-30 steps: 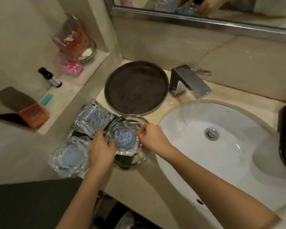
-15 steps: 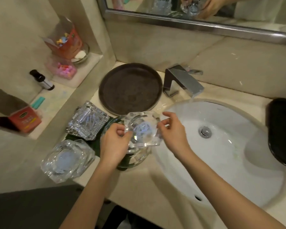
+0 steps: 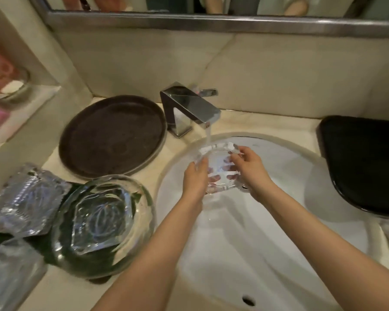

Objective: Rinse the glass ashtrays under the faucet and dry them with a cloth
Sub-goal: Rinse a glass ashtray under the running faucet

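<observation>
I hold a clear faceted glass ashtray (image 3: 218,158) over the white sink basin (image 3: 285,176), under water running from the chrome faucet (image 3: 189,106). My left hand (image 3: 194,179) grips its left edge and my right hand (image 3: 248,169) grips its right edge, fingers showing through the glass. On the counter at left, a square glass ashtray (image 3: 101,221) sits inside a round glass bowl-shaped ashtray (image 3: 142,239). Two more cut-glass ashtrays lie further left, one at the edge (image 3: 25,198) and one in the bottom corner (image 3: 9,272). No cloth shows apart from something dark green (image 3: 43,243) under the glass.
A round dark brown tray (image 3: 112,133) lies behind the ashtrays, left of the faucet. A black tray (image 3: 364,162) sits on the counter to the right of the basin. A side ledge at far left holds a blurred glass dish (image 3: 14,86). A mirror frame (image 3: 211,21) runs above.
Both hands lifted the faceted ashtray out of the round bowl ashtray and carried it right, into the running water over the basin. The camera moved closer.
</observation>
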Tool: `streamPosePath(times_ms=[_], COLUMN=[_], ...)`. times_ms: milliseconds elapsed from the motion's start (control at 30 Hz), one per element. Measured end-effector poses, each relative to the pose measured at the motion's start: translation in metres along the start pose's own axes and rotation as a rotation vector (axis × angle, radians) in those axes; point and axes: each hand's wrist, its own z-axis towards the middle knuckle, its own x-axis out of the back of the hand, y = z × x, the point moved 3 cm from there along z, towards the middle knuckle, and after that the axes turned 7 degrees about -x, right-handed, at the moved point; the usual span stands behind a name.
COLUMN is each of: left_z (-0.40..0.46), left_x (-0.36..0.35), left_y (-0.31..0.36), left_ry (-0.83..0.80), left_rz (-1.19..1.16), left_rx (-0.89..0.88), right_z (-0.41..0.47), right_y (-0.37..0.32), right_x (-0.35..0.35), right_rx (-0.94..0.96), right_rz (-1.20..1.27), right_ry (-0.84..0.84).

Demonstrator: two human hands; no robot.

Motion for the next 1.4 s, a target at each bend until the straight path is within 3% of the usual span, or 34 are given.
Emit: streamPosePath(times_ms=[167,300,367,533,667,767,967,1000,1133,1267,1400], left_z=[0.036,0.046,0.049,0.053,0.052,0.055,0.048,0.048,0.057,0.064,0.060], left_x=[-0.007,-0.005,-0.003,0.000,0.004,0.007,0.001,0.002,0.012,0.017,0.006], left_y=[-0.018,-0.030,-0.036,-0.039,-0.032,-0.030,-0.027,-0.029,-0.032,-0.037,-0.036], left_ry=[0.079,0.055,0.060,-0.006,0.070,0.055,-0.117,-0.109,0.075,0.117,-0.100], left_rz=[-0.039,-0.190,-0.227,-0.310,-0.124,-0.084,-0.148,-0.146,-0.132,0.050,-0.049], left_rx=[-0.023,0.003,-0.006,-0.086,-0.197,-0.180,-0.214,-0.214,-0.258,-0.256,-0.149], right_z=[0.032,0.038,0.040,0.047,0.043,0.042,0.036,0.037,0.031,0.030,0.042], right_y=[0.012,0.012,0.017,0.035,0.043,0.044,0.035,0.037,0.047,0.054,0.053], right_x=[0.002,-0.003,-0.008,-0.008,-0.015,-0.019,-0.013,-0.011,-0.018,-0.024,-0.016], right_rx=[0.068,0.359,0.420,0.194,0.096,0.120,0.271,0.260,0.195,0.170,0.163], right_rz=[-0.123,-0.586,-0.643,-0.193,0.005,-0.120,-0.234,-0.225,-0.024,0.025,0.158], right_ry=[0.023,0.137,0.127,0.085,-0.014,-0.002,0.262,0.224,-0.182,-0.071,0.000])
